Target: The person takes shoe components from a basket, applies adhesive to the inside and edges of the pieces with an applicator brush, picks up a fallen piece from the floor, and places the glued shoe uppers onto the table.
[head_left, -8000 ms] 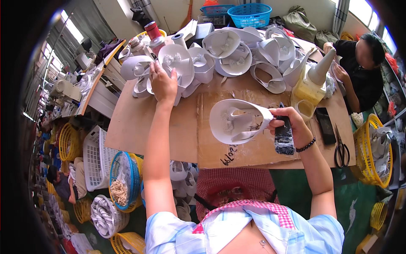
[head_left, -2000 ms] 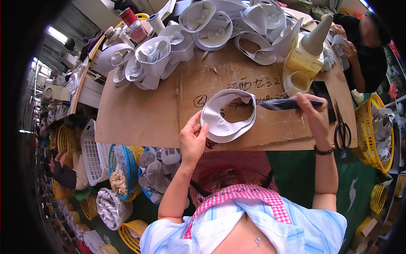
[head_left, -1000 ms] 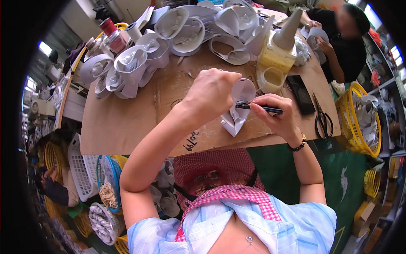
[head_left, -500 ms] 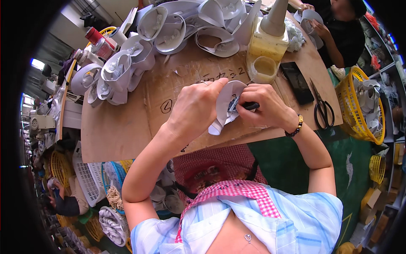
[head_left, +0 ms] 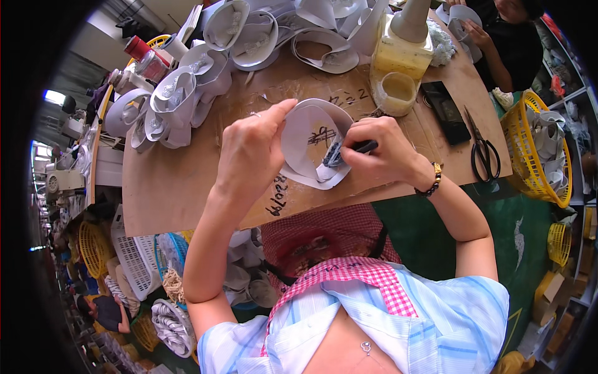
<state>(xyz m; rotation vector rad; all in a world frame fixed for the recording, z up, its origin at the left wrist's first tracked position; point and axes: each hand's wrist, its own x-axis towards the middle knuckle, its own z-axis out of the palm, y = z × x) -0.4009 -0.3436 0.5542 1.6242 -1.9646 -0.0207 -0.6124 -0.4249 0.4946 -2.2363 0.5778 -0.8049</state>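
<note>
Over the cardboard-covered tabletop (head_left: 168, 193), my left hand (head_left: 252, 146) grips the left edge of a white shoe upper (head_left: 303, 134). The piece is bowed into an open loop, and the tabletop shows through its middle. Closed around a black-handled tool (head_left: 366, 147), my right hand (head_left: 383, 146) is at the loop's right side. The tool's dark, streaked end lies inside the loop against the white wall; it looks like a brush, though fingers hide part of it. Beyond my right hand stands a yellowish glue container (head_left: 405, 53) with a grey cone on top.
White uppers (head_left: 255, 40) crowd the table's far and left side. Black scissors (head_left: 483, 149) and a dark phone (head_left: 446, 112) lie at the right. A yellow basket (head_left: 539, 149) of white pieces stands past the right edge. Across the table, a person's hand (head_left: 476, 34) holds a white piece.
The upper has turned and opened toward me, so its inside now shows as a wide loop. My left hand has moved left; the right hand still grips the tool.
</note>
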